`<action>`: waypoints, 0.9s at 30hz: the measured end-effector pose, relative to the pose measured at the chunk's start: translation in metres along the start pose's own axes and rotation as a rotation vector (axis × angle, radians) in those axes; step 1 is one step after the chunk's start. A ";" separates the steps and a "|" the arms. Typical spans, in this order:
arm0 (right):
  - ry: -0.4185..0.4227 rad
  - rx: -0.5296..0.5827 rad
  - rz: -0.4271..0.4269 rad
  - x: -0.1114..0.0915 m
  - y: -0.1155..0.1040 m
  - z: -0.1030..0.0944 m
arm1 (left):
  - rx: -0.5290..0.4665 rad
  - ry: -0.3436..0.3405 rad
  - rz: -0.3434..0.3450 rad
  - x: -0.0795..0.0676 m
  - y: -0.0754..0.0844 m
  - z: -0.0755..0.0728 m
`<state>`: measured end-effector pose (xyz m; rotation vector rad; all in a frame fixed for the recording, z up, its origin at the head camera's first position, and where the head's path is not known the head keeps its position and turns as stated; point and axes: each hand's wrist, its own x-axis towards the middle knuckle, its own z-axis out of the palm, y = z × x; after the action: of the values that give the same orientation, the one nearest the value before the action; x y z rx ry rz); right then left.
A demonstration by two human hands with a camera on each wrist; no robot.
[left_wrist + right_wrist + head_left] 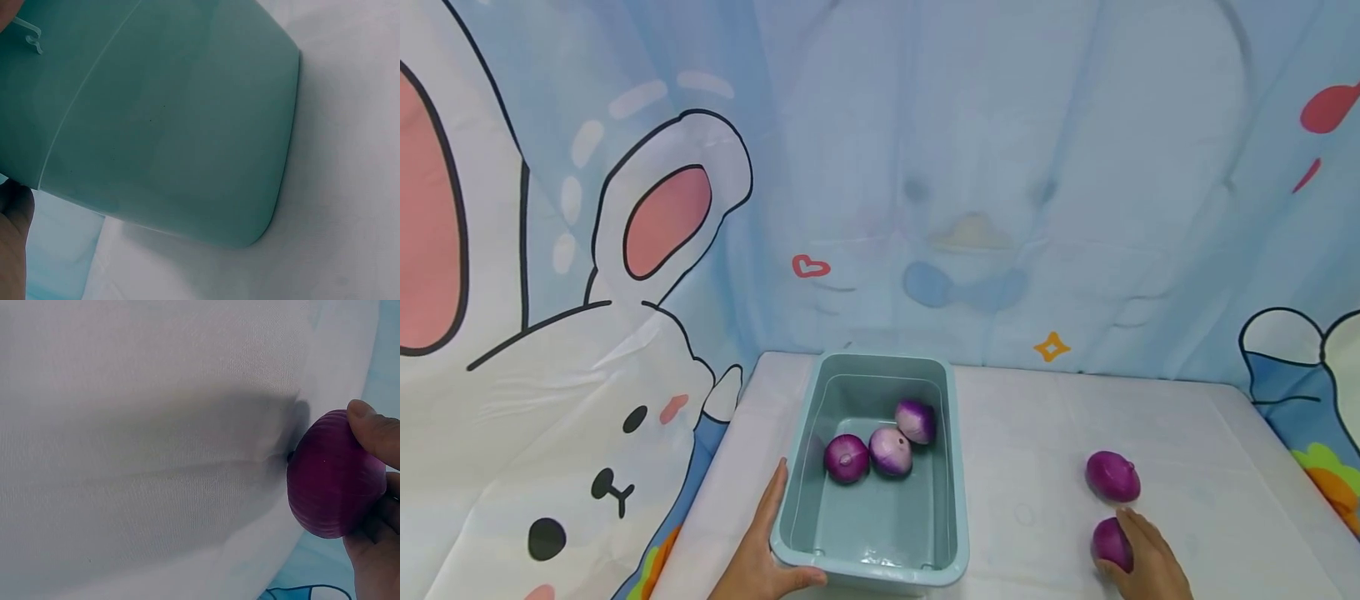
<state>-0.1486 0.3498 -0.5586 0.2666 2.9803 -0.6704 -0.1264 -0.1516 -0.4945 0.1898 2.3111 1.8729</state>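
Observation:
A pale blue-green plastic bin stands on the white-covered table. My left hand grips its near left corner, thumb at the front rim and fingers along the outer side; the left wrist view mostly shows the bin's wall. Inside the bin, towards the back, are three purple onions: one all purple, one paler, and one half white. At the right, my right hand holds another purple onion between thumb and fingers. Just beyond it lies one more onion.
The white cloth covers the tabletop. A light blue curtain with cartoon prints hangs along the table's back edge. On the left, a printed rabbit sheet borders the table.

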 end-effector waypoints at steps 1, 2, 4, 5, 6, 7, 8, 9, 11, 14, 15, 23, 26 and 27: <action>0.004 -0.005 0.004 0.000 0.001 0.001 | 0.008 0.000 0.000 0.000 0.000 0.000; 0.007 -0.008 0.007 0.001 0.002 0.002 | 0.018 0.000 0.001 0.001 0.000 -0.001; 0.013 -0.013 0.007 0.002 0.003 0.003 | 0.036 -0.002 0.002 0.002 0.001 -0.001; 0.016 -0.016 0.009 0.002 0.003 0.004 | 0.042 -0.003 0.003 0.002 0.001 -0.001; 0.016 -0.015 0.006 0.002 0.004 0.004 | 0.049 -0.004 0.006 0.003 0.001 -0.002; 0.010 -0.012 0.004 0.002 0.006 0.005 | 0.053 -0.005 0.004 0.003 0.001 -0.002; 0.007 -0.012 -0.001 0.003 0.007 0.005 | 0.054 -0.006 0.005 0.003 0.000 -0.002; 0.000 -0.011 -0.001 0.003 0.008 0.005 | 0.055 -0.007 0.004 0.003 0.000 -0.002; -0.003 -0.010 -0.001 0.003 0.010 0.005 | 0.054 -0.006 0.002 0.003 0.000 -0.002; 0.020 -0.016 -0.020 0.005 0.008 0.004 | 0.053 -0.001 0.001 0.002 0.000 -0.002; 0.030 -0.006 -0.017 0.005 0.006 0.003 | 0.052 0.000 0.002 0.002 0.001 -0.002; 0.086 0.170 0.063 0.002 -0.028 -0.010 | 0.034 -0.007 0.012 0.003 -0.003 -0.003; 0.149 0.208 0.001 0.003 -0.044 -0.018 | 0.027 -0.008 0.011 0.003 -0.004 -0.003; 0.180 0.214 -0.028 0.004 -0.048 -0.020 | 0.023 -0.009 0.010 0.003 -0.004 -0.003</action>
<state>-0.1621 0.3162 -0.5205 0.3144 3.0858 -1.0230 -0.1301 -0.1544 -0.4978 0.2133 2.3313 1.8469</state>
